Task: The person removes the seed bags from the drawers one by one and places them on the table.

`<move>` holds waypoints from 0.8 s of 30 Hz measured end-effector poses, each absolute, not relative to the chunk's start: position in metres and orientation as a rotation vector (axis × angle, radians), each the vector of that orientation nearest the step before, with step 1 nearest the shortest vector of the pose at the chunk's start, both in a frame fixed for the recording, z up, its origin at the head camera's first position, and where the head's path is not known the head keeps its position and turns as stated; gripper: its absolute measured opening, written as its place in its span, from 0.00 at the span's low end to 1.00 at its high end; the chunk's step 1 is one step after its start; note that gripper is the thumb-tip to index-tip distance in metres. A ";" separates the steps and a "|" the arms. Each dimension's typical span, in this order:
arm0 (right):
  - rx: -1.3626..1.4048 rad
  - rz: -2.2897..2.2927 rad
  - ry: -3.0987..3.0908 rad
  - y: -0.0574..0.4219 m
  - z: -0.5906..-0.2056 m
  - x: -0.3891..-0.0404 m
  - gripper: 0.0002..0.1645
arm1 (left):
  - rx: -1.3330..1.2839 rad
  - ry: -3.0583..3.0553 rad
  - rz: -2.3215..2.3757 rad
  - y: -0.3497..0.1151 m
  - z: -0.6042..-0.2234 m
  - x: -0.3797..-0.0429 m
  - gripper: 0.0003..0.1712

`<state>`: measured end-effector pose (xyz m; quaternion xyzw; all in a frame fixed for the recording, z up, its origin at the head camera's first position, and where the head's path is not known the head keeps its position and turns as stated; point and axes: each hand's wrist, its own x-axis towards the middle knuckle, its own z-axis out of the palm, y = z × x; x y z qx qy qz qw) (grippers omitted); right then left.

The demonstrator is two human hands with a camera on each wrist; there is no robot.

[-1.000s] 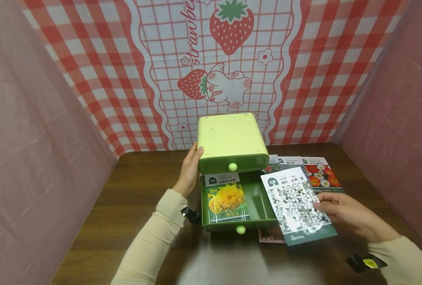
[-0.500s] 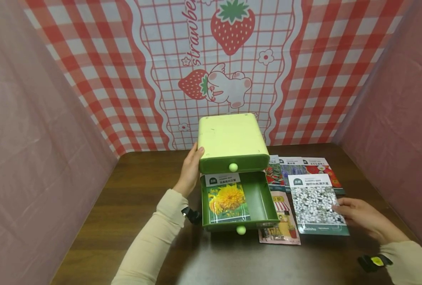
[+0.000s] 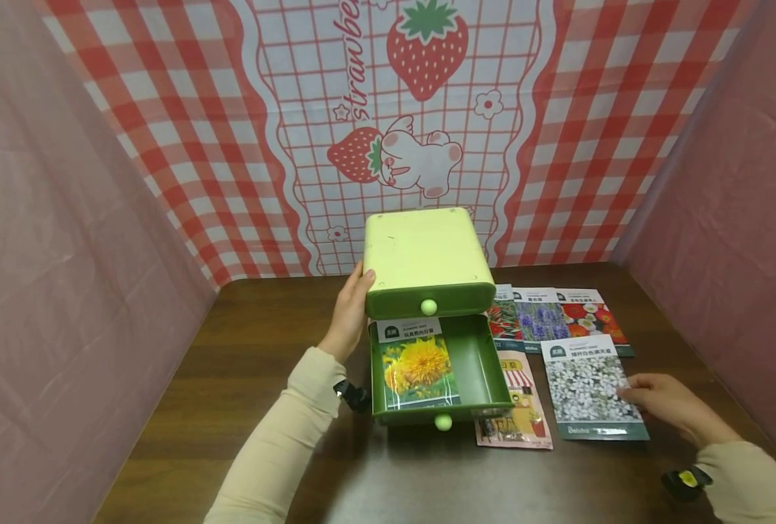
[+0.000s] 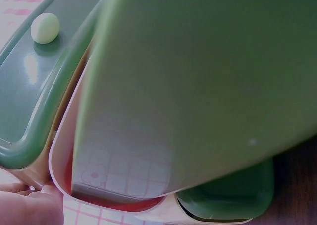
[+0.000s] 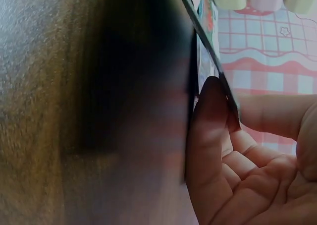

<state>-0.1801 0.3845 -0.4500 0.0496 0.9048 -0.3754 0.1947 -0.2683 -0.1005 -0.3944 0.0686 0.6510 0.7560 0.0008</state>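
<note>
My right hand (image 3: 666, 404) pinches the edge of a white-flower seed packet (image 3: 591, 389) between thumb and fingers; in the right wrist view its edge (image 5: 218, 61) runs between them, tilted over the table. My left hand (image 3: 349, 309) rests along the side of a light-yellow drawer cabinet (image 3: 427, 247), thumb at its front corner. Below the top drawer, a green drawer (image 3: 482, 364) stands pulled out, with a yellow-flower seed packet (image 3: 421, 367) lying in its left half. Its underside (image 4: 198, 86) fills much of the left wrist view.
Right of the cabinet lie seed packets with red flowers (image 3: 506, 327), purple flowers (image 3: 540, 320) and red-and-white poppies (image 3: 594, 324). A pink packet (image 3: 522, 407) lies partly beneath the open drawer. A checked strawberry cloth (image 3: 421, 109) hangs behind; pink cloths flank the wooden table (image 3: 257, 349).
The white-flower packet has moved right and down with my right hand, away from the open drawer, uncovering the pink packet. My left hand and the cabinet stay in place.
</note>
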 end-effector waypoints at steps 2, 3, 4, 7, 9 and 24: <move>0.120 -1.046 2.547 0.382 -0.451 -0.180 0.23 | 0.209 2.045 2.373 -0.101 -0.394 -0.268 0.38; 0.115 -1.033 2.554 0.381 -0.452 -0.179 0.22 | 0.206 2.044 2.373 -0.101 -0.394 -0.268 0.37; 0.100 -1.023 2.561 0.379 -0.452 -0.179 0.20 | 0.204 2.045 2.372 -0.101 -0.394 -0.268 0.37; 0.075 -1.013 2.573 0.375 -0.454 -0.178 0.16 | 0.208 2.037 2.373 -0.101 -0.394 -0.268 0.37; 0.082 -0.997 2.574 0.372 -0.455 -0.178 0.15 | 0.217 2.035 2.371 -0.101 -0.394 -0.268 0.37; 0.136 -0.911 2.604 0.360 -0.460 -0.178 0.14 | 0.212 2.037 2.380 -0.101 -0.395 -0.268 0.38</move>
